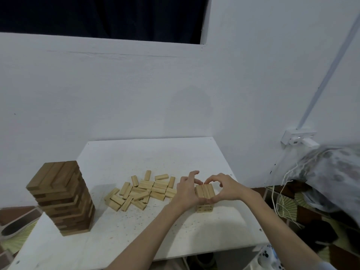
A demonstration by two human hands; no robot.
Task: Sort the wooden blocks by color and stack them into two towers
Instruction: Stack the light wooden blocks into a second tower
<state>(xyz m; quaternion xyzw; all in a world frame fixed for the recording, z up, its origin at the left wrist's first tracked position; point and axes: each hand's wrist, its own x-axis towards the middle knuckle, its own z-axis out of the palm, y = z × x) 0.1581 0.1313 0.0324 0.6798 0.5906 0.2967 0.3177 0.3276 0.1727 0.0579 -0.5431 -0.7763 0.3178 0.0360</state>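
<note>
A tall tower of dark brown blocks (62, 197) stands at the table's left. A loose pile of several light wooden blocks (142, 191) lies in the middle. To its right a short light-block tower (204, 191) rises a few layers, three blocks across its top. My left hand (187, 190) and my right hand (224, 187) cup this short tower from either side, fingers curled round its top layer and thumbs meeting at its near edge. The tower's middle layers are hidden behind my hands.
The white table (136, 240) butts against a white wall. A wall socket with a plug (300, 138) and white cables (280, 191) hang to the right. A patterned cloth bundle (335, 176) lies at the right, a patterned floor below.
</note>
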